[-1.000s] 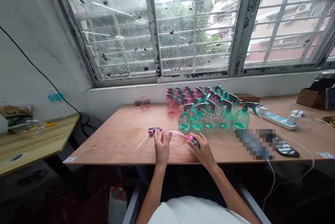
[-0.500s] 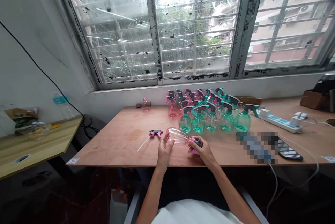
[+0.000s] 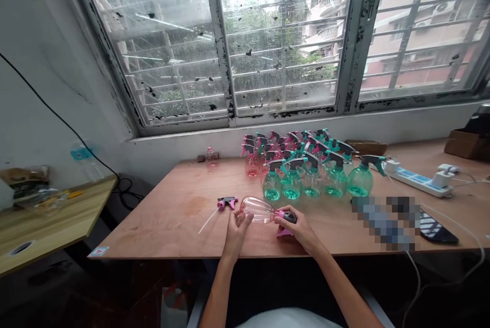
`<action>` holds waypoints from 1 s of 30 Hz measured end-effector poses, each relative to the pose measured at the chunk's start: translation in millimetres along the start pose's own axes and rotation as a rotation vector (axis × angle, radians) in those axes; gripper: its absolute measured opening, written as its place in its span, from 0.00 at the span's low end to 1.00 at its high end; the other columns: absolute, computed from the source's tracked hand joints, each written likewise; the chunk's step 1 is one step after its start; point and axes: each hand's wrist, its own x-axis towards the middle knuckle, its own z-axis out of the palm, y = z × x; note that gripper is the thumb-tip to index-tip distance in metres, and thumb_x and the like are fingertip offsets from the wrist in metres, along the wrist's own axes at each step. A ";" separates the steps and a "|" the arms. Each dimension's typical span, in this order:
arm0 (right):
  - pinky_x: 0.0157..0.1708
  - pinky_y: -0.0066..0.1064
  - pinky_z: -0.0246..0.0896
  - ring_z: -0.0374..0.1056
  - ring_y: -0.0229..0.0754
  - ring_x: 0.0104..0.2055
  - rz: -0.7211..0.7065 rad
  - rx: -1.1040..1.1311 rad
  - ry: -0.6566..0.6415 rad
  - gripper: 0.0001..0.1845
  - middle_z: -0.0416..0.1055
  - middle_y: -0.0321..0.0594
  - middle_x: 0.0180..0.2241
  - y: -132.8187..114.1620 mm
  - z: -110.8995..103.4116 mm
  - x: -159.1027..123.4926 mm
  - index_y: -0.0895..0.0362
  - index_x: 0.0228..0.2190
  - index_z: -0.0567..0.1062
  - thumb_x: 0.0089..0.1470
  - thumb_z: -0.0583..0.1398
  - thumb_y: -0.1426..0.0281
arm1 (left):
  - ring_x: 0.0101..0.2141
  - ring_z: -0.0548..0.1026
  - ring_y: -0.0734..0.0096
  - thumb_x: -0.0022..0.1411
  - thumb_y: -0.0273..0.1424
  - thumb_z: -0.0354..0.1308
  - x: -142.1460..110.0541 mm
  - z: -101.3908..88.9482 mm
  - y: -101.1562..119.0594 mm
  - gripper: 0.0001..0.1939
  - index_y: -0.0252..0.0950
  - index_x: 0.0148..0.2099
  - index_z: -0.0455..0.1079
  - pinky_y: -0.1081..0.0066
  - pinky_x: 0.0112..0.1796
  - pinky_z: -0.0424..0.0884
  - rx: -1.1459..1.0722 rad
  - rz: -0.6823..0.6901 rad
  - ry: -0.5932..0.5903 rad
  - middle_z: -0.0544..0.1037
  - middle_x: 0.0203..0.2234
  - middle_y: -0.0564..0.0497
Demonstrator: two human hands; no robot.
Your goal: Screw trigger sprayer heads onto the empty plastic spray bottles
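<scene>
Since the last frame our view has tipped up, and the clear pink bottle (image 3: pixel 257 209) has stayed between our hands. The wooden tabletop (image 3: pixel 153 231) runs beneath a barred window (image 3: pixel 283 37), with green bottles (image 3: pixel 306 182) massed beyond our fingers. Our left hand (image 3: pixel 237 231) is bent upward, its fingers (image 3: pixel 245 219) curled against the bottle's base. Our right hand (image 3: pixel 300 228) comes in low, its fingers (image 3: pixel 285 222) closed on the sprayer (image 3: pixel 290 217) at the bottle's neck. A loose pink sprayer (image 3: pixel 227 202) lies just left of our left fingers.

Left hand (image 3: pixel 238 228) cupped upward, right hand (image 3: pixel 299 229) curled in a grip
</scene>
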 end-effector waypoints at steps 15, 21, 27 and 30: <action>0.25 0.33 0.71 0.71 0.42 0.23 0.074 -0.011 0.051 0.20 0.75 0.33 0.23 20.6 1.3 16.9 0.56 0.34 0.76 0.49 0.71 0.54 | 0.57 0.76 0.43 0.53 0.40 0.73 14.1 8.3 0.2 0.43 0.34 0.65 0.59 0.52 0.57 0.72 0.035 -0.128 0.021 0.76 0.58 0.33; 0.24 0.34 0.69 0.71 0.43 0.22 0.076 -0.051 0.153 0.24 0.74 0.33 0.21 33.1 -18.3 5.9 0.55 0.34 0.77 0.48 0.70 0.49 | 0.62 0.70 0.42 0.55 0.41 0.72 20.2 22.9 0.7 0.43 0.36 0.66 0.57 0.51 0.61 0.68 0.028 -0.120 -0.084 0.70 0.63 0.32; 0.25 0.33 0.68 0.71 0.43 0.24 0.088 -0.103 -0.007 0.22 0.75 0.36 0.23 33.6 -36.9 -3.7 0.56 0.35 0.77 0.51 0.68 0.51 | 0.67 0.61 0.38 0.44 0.42 0.78 1.7 -3.1 -36.3 0.61 0.43 0.73 0.48 0.51 0.66 0.59 0.032 -0.062 -0.250 0.56 0.71 0.38; 0.26 0.33 0.69 0.72 0.44 0.24 0.107 -0.082 -0.038 0.21 0.75 0.35 0.24 25.5 -34.6 -4.3 0.56 0.35 0.76 0.51 0.68 0.51 | 0.64 0.65 0.41 0.50 0.40 0.76 0.9 -6.6 -35.5 0.60 0.43 0.75 0.43 0.50 0.65 0.61 0.051 -0.078 -0.377 0.62 0.68 0.37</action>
